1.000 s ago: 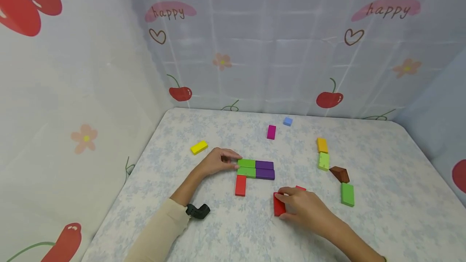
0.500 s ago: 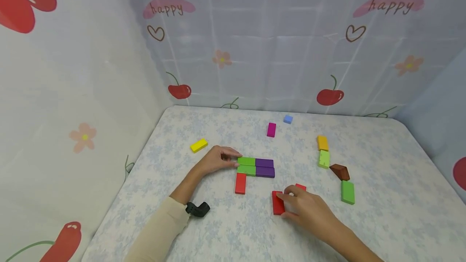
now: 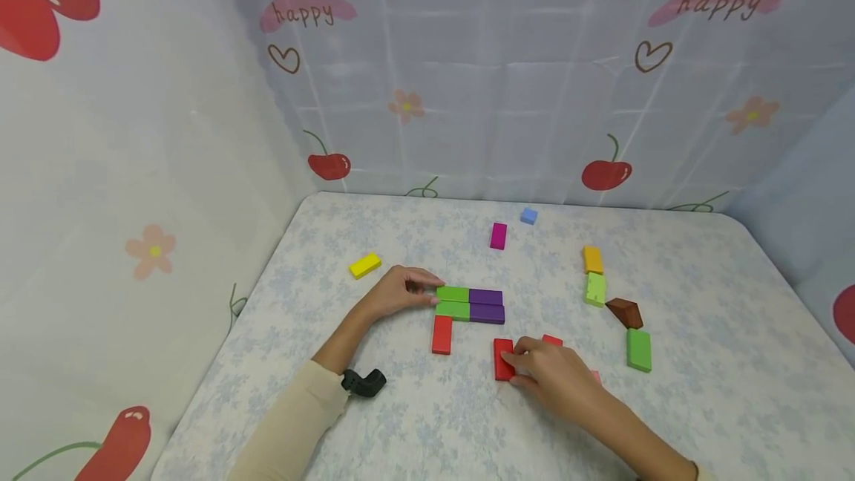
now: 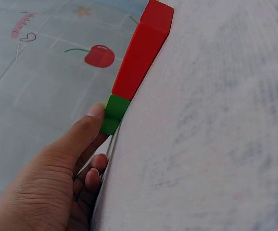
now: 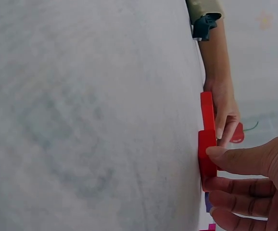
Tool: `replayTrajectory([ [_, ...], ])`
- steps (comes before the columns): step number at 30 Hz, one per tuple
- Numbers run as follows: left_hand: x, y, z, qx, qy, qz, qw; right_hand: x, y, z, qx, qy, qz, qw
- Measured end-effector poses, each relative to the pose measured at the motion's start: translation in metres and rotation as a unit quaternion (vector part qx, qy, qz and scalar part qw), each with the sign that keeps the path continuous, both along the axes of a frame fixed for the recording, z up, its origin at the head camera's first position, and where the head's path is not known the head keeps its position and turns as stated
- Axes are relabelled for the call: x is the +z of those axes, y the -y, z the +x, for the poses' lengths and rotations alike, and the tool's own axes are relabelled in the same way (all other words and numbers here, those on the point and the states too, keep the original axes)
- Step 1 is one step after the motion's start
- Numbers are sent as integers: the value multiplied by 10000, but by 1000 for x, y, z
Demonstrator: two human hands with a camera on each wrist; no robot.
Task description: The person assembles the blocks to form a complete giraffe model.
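In the head view, my left hand [image 3: 399,294] has its thumb and index finger at the left end of a green block [image 3: 453,294]. A second green block [image 3: 452,311] lies alongside it, nearer me. Two purple blocks [image 3: 486,314] extend both to the right. Below the green pair, a red block [image 3: 441,335] lies lengthwise toward me. My right hand [image 3: 557,378] pinches another red block [image 3: 504,359], right of the first. In the right wrist view the thumb presses on this red block [image 5: 207,153], with the index finger at its other side.
Beyond lie a yellow block [image 3: 365,266], a magenta block [image 3: 498,236] and a small blue block [image 3: 529,216]. On the right are orange [image 3: 592,259], lime [image 3: 595,289], brown [image 3: 625,312] and green [image 3: 638,349] blocks. Red [image 3: 552,340] and pink [image 3: 597,376] blocks peek from behind my right hand.
My right hand has shifted the red block left and away from me, uncovering part of a pink block. The left hand keeps its place at the green blocks.
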State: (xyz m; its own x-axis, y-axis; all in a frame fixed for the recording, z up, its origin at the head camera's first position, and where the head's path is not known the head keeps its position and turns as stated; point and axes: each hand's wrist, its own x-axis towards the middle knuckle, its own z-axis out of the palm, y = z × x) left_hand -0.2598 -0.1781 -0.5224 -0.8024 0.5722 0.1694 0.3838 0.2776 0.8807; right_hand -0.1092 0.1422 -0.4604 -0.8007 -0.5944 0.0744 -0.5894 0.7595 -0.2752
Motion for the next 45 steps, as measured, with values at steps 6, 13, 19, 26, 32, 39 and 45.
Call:
replayTrajectory([
  [6, 0, 1, -2, -85, -33, 82, 9999, -3, 4, -11, -219, 22, -45, 9997],
  [13, 0, 1, -3, -65, -31, 4, 10000, -1, 7, -20, -294, 130, -131, 9994],
  [19, -3, 1, -3, -62, 7, 66, 10000, 0, 8, -24, -270, 154, -88, 9995],
  [26, -7, 0, -2, 59, 23, -12, 10000, -1, 8, -26, -258, 186, -31, 9995],
  [32, 1, 1, 2, 2, -44, 38, 10000, -3, 10, -28, -257, 187, -79, 9995],
  [39, 22, -2, 13, -94, -98, 118, 9998, -5, 10, -29, -301, 152, -154, 9993],
  [45, 0, 0, 1, 10, -103, -15, 9999, -6, 9, -29, -340, 150, -243, 9990],
])
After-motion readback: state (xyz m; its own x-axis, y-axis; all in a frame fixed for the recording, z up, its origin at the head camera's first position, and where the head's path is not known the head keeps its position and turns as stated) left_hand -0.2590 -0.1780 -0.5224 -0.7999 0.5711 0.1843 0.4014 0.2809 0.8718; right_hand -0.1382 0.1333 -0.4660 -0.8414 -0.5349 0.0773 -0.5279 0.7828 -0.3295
